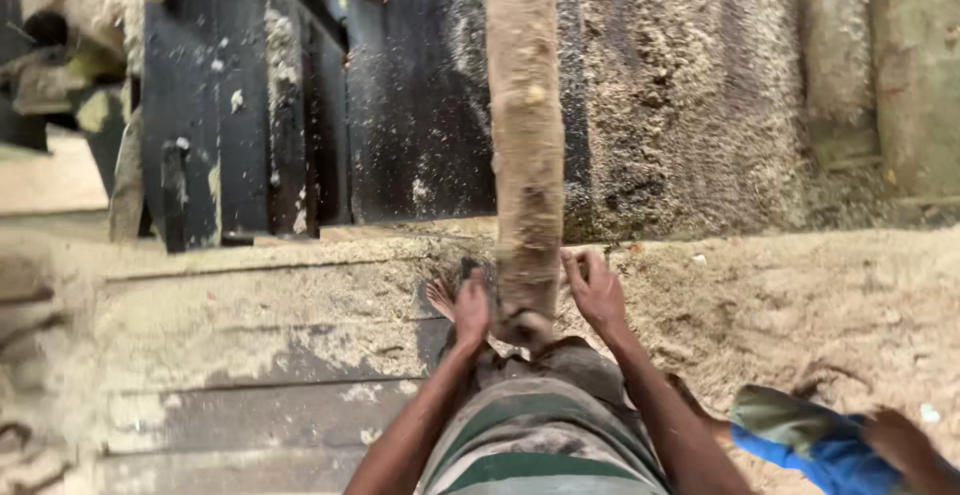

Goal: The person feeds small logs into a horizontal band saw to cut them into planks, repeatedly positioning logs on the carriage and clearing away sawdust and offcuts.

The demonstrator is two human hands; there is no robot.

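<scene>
A long rough log (524,135), covered in sawdust, runs from the top of the view down to my waist. My left hand (470,307) presses against its near end on the left side. My right hand (595,290) grips the near end on the right side, fingers curled over the wood. The log's far part lies over a dark metal sawmill bed (410,105). My striped cloth (540,435) shows below the log's end.
Sawdust covers the floor (800,295) at the right. Wooden planks (250,355) lie at the left. Another person's arm in a blue sleeve (820,445) reaches in at the bottom right. More logs (915,65) lie at the upper right.
</scene>
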